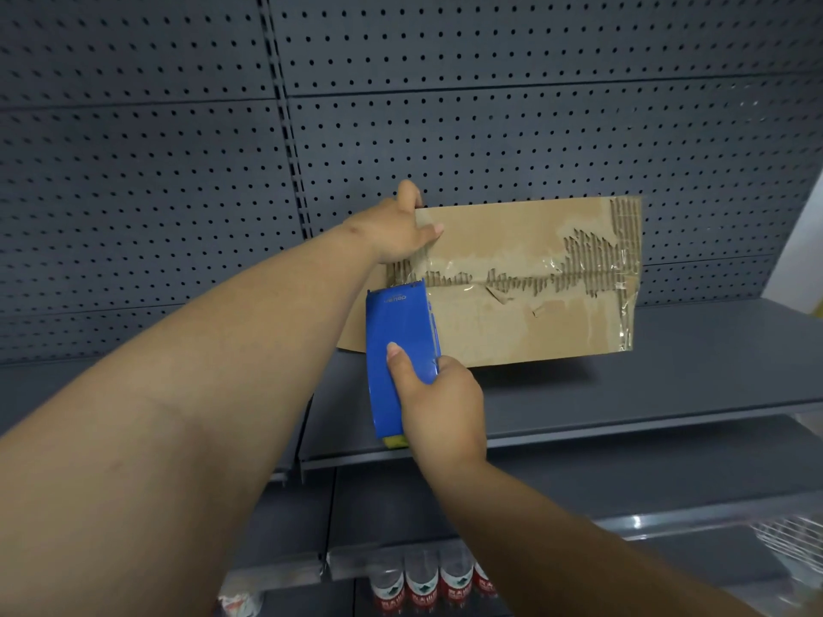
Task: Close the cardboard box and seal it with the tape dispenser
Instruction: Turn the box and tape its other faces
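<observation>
A brown cardboard box [525, 260] stands on the grey shelf [668, 376], its flaps shut toward me, the surface torn along the middle seam with old clear tape on it. My left hand [401, 229] grips the box's upper left corner, thumb on the front face. My right hand [438, 403] holds a blue tape dispenser [398, 345], thumb on top. The dispenser's front end touches the left end of the seam.
A grey pegboard wall [445, 104] rises behind the box. Below the shelf stand several bottles with red labels [423, 585]. A white wire basket [792, 541] shows at the lower right. A shelf upright [289, 162] runs down left of the box.
</observation>
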